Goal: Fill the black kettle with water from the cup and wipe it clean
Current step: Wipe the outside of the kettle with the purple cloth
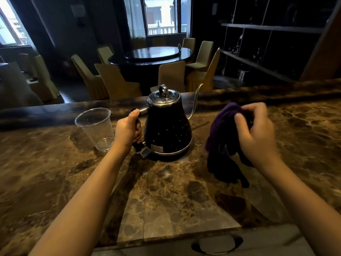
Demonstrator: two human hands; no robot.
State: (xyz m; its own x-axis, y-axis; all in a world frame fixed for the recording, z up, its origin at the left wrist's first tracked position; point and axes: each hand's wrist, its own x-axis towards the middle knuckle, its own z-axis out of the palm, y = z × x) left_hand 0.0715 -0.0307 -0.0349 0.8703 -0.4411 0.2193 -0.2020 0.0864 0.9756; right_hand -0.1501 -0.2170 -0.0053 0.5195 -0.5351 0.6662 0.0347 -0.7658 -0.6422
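The black kettle (168,130) stands upright on the brown marble counter (166,191), lid on, its thin gooseneck spout pointing up to the right. Small droplets speckle its body. My left hand (128,131) is closed around the kettle's handle on its left side. An empty clear plastic cup (96,127) stands upright just left of that hand. My right hand (256,133) holds a bunched dark purple cloth (223,143) above the counter, to the right of the kettle and apart from it. The cloth's lower end hangs down to the counter.
The counter has a raised dark ledge (258,93) along its far edge. A drawer with a dark handle (216,243) sits below the near edge. Beyond the counter are a round dining table (153,56), covered chairs and dark shelving (273,43) on the right.
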